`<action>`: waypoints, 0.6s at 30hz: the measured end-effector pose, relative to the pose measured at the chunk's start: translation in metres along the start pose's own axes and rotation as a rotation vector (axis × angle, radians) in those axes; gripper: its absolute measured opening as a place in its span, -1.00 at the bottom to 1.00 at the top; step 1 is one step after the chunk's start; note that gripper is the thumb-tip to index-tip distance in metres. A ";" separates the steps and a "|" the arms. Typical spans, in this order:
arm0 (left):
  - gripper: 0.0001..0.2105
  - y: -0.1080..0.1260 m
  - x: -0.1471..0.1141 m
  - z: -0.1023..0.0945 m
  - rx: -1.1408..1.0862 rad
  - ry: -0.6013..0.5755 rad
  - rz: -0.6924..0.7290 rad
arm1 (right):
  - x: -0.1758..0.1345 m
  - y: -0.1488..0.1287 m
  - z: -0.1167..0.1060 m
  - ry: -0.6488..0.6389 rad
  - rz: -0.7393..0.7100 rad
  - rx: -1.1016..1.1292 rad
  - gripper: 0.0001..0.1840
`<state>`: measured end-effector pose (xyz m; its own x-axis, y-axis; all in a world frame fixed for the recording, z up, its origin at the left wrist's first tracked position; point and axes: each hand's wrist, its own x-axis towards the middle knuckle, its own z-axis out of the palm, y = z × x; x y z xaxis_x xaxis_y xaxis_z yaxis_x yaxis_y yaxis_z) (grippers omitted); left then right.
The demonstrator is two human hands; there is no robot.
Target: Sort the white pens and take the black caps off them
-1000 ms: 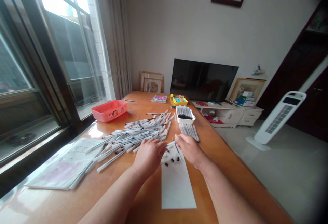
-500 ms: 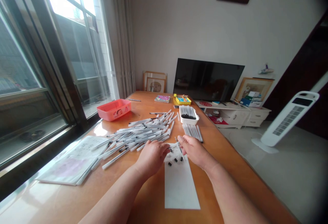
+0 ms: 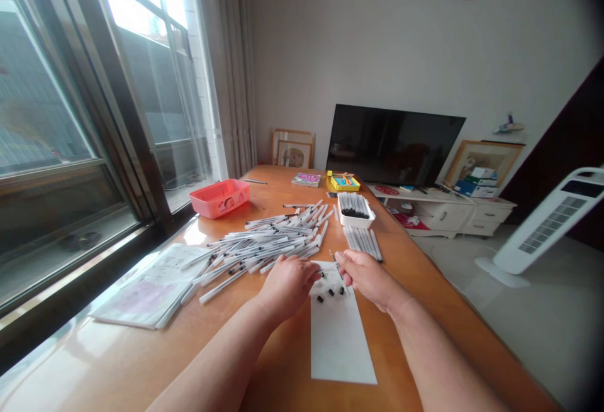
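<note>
My right hand (image 3: 362,275) is closed in a pinch on a thin pen refill (image 3: 332,255), its pointed tip sticking up past the thumb. Opposite it, my left hand (image 3: 291,283) has its fingers curled together over the top of a white paper strip (image 3: 342,349); what sits between those fingertips is hidden. Several small black pen caps (image 3: 331,293) lie on the strip just below both hands. A loose pile of white-barrelled pens (image 3: 268,242) spreads beyond my left hand. Past my right hand, more pens (image 3: 362,244) lie side by side in a row.
A white box (image 3: 355,218) of upright-packed pens stands behind the row. To the left are a pink basket (image 3: 219,201) and a stack of papers (image 3: 151,289). A yellow box (image 3: 344,182) and a booklet (image 3: 306,179) lie at the table's far end.
The view has turned slightly left, so everything appears shifted right. Both hands keep nearly the same pose over the paper strip; the pinched refill stays in my right hand.
</note>
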<state>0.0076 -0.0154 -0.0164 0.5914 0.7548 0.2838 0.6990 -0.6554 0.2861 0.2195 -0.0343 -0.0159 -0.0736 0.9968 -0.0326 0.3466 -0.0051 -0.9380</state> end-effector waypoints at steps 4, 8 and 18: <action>-0.74 0.000 0.000 -0.001 -0.017 0.007 -0.008 | -0.002 0.000 -0.004 -0.078 0.004 0.059 -0.56; -0.74 0.000 0.000 -0.003 -0.020 0.014 -0.005 | -0.001 0.000 -0.002 -0.032 0.022 0.036 -0.52; -0.74 0.001 0.000 -0.007 -0.048 -0.010 -0.010 | -0.002 0.000 -0.004 -0.106 0.023 0.145 -0.59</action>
<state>0.0059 -0.0162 -0.0094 0.5887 0.7614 0.2715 0.6852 -0.6482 0.3322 0.2237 -0.0356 -0.0141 -0.1681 0.9822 -0.0837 0.2116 -0.0470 -0.9762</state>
